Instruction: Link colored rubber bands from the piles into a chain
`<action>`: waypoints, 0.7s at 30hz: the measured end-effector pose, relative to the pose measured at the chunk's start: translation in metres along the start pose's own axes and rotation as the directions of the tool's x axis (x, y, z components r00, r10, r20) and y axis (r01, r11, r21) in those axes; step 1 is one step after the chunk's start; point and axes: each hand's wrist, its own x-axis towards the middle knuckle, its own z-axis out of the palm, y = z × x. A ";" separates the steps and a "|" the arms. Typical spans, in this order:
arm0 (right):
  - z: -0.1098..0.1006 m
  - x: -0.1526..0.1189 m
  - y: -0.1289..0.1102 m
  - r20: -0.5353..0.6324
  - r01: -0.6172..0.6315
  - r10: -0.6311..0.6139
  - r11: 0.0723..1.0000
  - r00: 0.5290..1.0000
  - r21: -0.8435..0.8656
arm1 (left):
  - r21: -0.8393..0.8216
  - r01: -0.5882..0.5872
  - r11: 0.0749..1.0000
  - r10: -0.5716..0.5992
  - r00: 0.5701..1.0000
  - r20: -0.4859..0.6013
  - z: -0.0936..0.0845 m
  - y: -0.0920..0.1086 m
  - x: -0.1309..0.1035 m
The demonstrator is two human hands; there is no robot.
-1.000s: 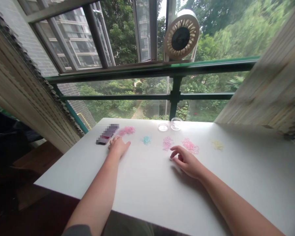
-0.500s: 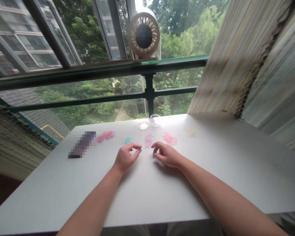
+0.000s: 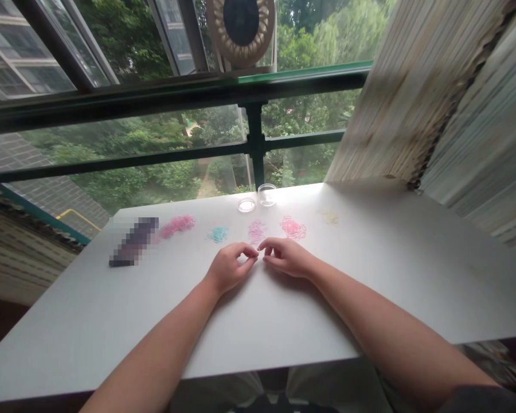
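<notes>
My left hand (image 3: 232, 267) is over the white table (image 3: 309, 321), thumb and forefinger pinched together. Whatever sits in that pinch is too small to make out. Facing it, my right hand (image 3: 289, 257) is loosely curled, its forefinger and thumb slightly apart. Its forefinger tip comes right up to the left fingertips. Just beyond the hands lie a pile of pale purple small bands (image 3: 257, 230) and a pile of pink small bands (image 3: 293, 227). Blue small bands (image 3: 218, 234) are heaped past my left hand.
A larger pink heap (image 3: 178, 226) lies at left beside a blurred dark object (image 3: 135, 241). Pale yellow bands (image 3: 330, 216) lie at right. A clear round lid (image 3: 246, 205) and a clear round container (image 3: 267, 195) stand by the window railing (image 3: 254, 137).
My hands have come together, so their fingertips nearly meet where a gap was before. The view has tipped down slightly. The piles look the same.
</notes>
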 end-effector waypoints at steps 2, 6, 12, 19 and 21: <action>0.000 0.000 0.001 -0.003 0.007 -0.007 1.000 1.000 0.004 | -0.009 0.000 1.000 0.001 1.000 0.009 0.000 0.000 0.000; 0.000 0.000 0.002 -0.011 0.014 -0.014 1.000 1.000 0.004 | -0.027 -0.003 1.000 0.004 1.000 0.023 -0.001 0.000 0.001; 0.001 0.000 0.003 -0.027 0.023 -0.023 0.999 0.999 0.022 | -0.047 -0.008 0.999 0.010 0.999 0.041 -0.002 -0.001 0.001; 0.000 0.000 0.000 -0.028 0.028 -0.028 0.999 0.999 -0.021 | -0.029 -0.011 1.000 0.012 0.999 0.033 -0.002 0.000 0.002; -0.001 0.000 -0.001 -0.025 0.028 -0.028 0.999 0.999 -0.022 | -0.021 -0.008 1.000 0.008 0.999 0.033 -0.002 0.000 0.002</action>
